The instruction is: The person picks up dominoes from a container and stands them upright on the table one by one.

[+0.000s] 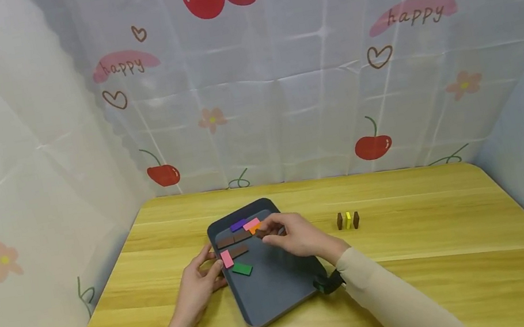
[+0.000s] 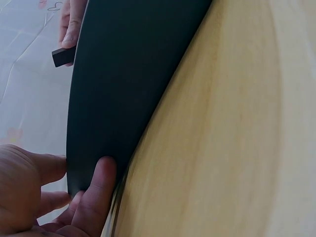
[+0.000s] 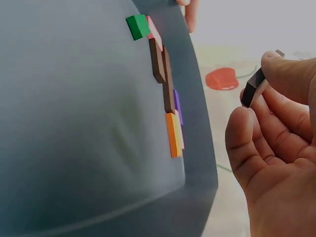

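Observation:
A dark grey tray [image 1: 284,288] lies slightly turned on the table. My left hand [image 1: 198,283] grips its left rim, thumb at the top and fingers against the outer wall [image 2: 103,98]. Above the tray's far part, my right hand [image 1: 301,235] pinches a dark brown block [image 3: 254,86] between thumb and fingers. Inside the tray, flat blocks lie near the far left: purple [image 1: 238,225], pink [image 1: 251,224], orange [image 3: 173,136], several brown ones [image 1: 239,251], a second pink one [image 1: 227,259] and a green one [image 1: 242,269].
Right of the tray, a yellow block [image 1: 348,221] stands upright between two dark brown blocks [image 1: 339,221]. The wooden table [image 1: 436,285] is bordered at the back and sides by a patterned curtain [image 1: 284,112].

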Motion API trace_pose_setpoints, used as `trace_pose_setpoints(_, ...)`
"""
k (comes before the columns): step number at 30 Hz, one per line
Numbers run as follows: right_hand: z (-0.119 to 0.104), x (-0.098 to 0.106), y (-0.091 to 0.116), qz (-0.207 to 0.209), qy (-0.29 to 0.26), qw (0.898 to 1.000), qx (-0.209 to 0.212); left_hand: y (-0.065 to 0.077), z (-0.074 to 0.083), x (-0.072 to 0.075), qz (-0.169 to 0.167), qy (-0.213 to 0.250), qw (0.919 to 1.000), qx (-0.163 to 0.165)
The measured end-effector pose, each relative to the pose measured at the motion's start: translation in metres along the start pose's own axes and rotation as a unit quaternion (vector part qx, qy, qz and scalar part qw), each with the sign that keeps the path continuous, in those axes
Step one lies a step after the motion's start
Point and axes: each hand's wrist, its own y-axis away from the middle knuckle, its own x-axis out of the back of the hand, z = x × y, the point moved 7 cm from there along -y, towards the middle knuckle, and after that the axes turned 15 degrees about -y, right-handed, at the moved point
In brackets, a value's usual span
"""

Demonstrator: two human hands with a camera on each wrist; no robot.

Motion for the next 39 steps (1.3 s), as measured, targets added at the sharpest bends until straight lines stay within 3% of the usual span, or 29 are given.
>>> trace_pose_setpoints(13,0.003,0.020,0.016,0.038,-0.023,0.999,0.001,0.002,-0.001,0.001,0.007,-0.002,1.0000,0.001)
trace_pose_setpoints(39,0.044,0.076,0.071,0.096,-0.024,0.995,-0.028,0.000,-0.003,-0.002,-0.003,0.006,1.0000,-0.001)
